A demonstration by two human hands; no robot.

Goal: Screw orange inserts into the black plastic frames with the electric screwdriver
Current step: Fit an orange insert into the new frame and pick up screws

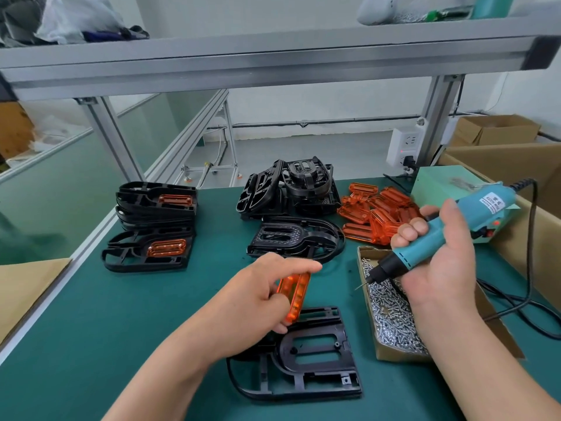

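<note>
Head view: the left hand (267, 294) pinches an orange insert (294, 296) on edge, just above the open frame (306, 357) below it, likely ready to seat it. The right hand (437, 253) grips the screwdriver (440, 235), tip angled down over the screw box (391, 317) beside that hand, a screw apparently on the bit. Finished frames (151, 223) lie beyond the left hand.

I have a single view to work from, the wide-angle camera worn on the person's head. It faces forward and down across the green bench (91, 344) and sits close, so the left hand (258, 296) and right hand (440, 262), on arms running in from the bottom edge, lie near mid-frame. The aluminium shelf (273, 59) spans the top, and the floor (303, 147) beyond the bench's far edge shows below it.
</note>
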